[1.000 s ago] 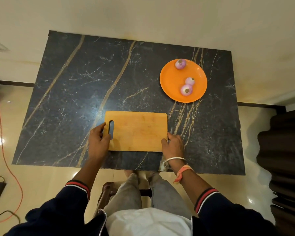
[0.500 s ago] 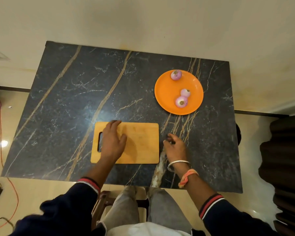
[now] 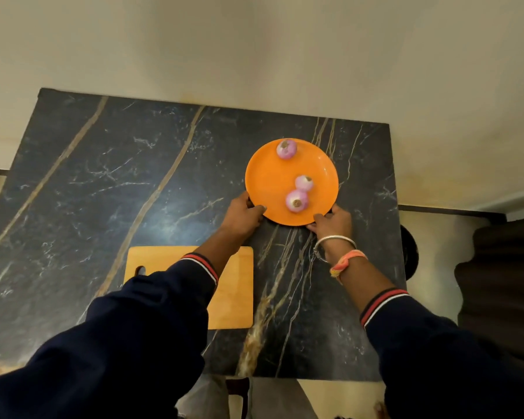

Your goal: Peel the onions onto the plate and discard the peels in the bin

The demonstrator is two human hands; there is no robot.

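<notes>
Orange rim in both grips: pinching the plate (image 3: 273, 182), right of centre, with left hand (image 3: 244, 214) and right hand (image 3: 333, 220), thumbs on top; probably for dragging its 3 onions (image 3: 297, 201) toward the wooden cutting board (image 3: 233, 285), lower centre.

Prob. a home, dining/kitchen area: dark marble-look table (image 3: 103, 192) w/ gold veins against a plain cream wall (image 3: 254, 40), wooden chopping board (image 3: 236, 285) near edge, orange plate (image 3: 270, 182) w/ onions (image 3: 286, 149) far right, glossy beige floor (image 3: 436, 237) at right.
</notes>
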